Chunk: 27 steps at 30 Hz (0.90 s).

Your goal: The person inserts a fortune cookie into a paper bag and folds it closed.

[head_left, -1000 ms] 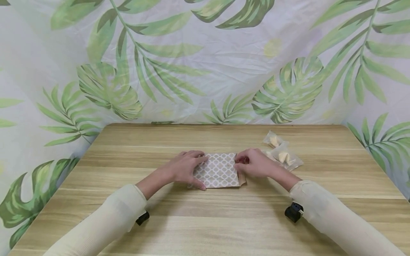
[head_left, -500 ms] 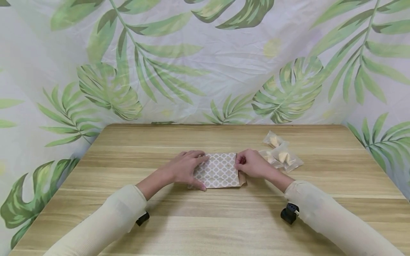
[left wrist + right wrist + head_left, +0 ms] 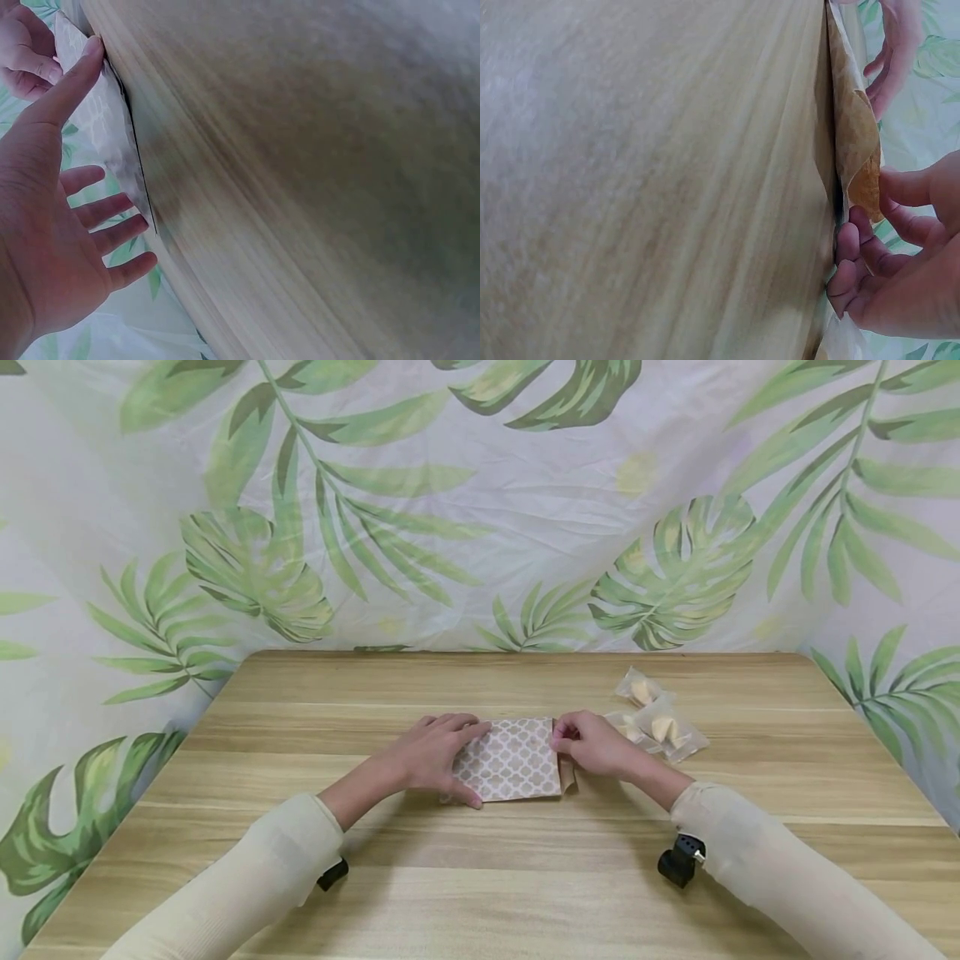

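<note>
A flat paper bag (image 3: 517,762) with a white and beige lattice pattern lies on the table. My left hand (image 3: 429,753) rests on its left end, fingers and thumb spread across it. In the left wrist view, the thumb (image 3: 75,79) presses the bag's near edge. My right hand (image 3: 600,745) pinches the upper part of the bag's right end between thumb and fingers. The right wrist view shows the brown inner side of the bag's mouth (image 3: 866,187) curling up beside that hand. What lies inside the bag is hidden.
Several clear-wrapped fortune cookies (image 3: 667,729) lie just behind and right of my right hand. The wooden table (image 3: 465,902) ends at a leaf-printed cloth (image 3: 525,510) at the back. Dark wrist devices (image 3: 681,860) hang under both sleeves.
My right hand has shifted slightly and pinches the bag's right edge more closely, with the wrist drawn a little left. The left hand and the bag have hardly moved.
</note>
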{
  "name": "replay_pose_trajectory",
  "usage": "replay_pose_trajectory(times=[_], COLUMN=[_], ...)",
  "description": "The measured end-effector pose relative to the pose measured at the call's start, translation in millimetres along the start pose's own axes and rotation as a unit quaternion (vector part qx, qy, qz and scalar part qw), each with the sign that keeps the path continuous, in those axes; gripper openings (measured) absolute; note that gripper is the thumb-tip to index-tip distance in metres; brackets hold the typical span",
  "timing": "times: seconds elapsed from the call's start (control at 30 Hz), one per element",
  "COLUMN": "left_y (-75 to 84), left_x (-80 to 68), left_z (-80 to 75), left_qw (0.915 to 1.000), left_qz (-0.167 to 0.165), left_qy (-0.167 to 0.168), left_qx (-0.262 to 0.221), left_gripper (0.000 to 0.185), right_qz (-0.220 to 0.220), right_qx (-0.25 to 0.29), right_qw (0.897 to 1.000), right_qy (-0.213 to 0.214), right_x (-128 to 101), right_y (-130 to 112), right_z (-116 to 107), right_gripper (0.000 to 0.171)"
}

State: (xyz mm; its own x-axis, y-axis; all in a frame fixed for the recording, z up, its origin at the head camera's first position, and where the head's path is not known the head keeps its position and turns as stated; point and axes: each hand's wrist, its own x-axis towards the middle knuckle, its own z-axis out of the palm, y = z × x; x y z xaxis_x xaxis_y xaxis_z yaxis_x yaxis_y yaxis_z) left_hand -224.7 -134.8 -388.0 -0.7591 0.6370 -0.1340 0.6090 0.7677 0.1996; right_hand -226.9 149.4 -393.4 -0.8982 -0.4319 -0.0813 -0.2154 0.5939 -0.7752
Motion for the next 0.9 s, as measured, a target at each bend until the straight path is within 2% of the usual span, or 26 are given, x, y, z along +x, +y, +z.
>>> replay_pose_trajectory(times=[0.2, 0.4, 0.67, 0.9], left_y=[-1.6, -1.7, -2.4, -1.3], left_x=[-0.1, 0.5, 1.3, 0.5], left_z=[1.4, 0.9, 1.2, 0.3], left_qw=[1.0, 1.0, 0.9997, 0.9997], left_qz=[-0.002, -0.006, -0.002, -0.002], left_qy=[0.004, 0.002, 0.015, 0.016], left_qx=[0.0, -0.003, -0.018, -0.021], left_gripper=[0.114, 0.113, 0.111, 0.111], right_qz=[0.004, 0.007, 0.023, 0.043], right_qx=[0.034, 0.058, 0.082, 0.068], right_qw=[0.999, 0.998, 0.996, 0.996], right_qy=[-0.014, -0.01, -0.023, -0.024], right_x=[0.5, 1.5, 2.0, -2.2], right_y=[0.4, 0.6, -0.8, -3.4], right_z=[-2.8, -5.1, -8.3, -8.1], right_gripper=[0.011, 0.011, 0.012, 0.011])
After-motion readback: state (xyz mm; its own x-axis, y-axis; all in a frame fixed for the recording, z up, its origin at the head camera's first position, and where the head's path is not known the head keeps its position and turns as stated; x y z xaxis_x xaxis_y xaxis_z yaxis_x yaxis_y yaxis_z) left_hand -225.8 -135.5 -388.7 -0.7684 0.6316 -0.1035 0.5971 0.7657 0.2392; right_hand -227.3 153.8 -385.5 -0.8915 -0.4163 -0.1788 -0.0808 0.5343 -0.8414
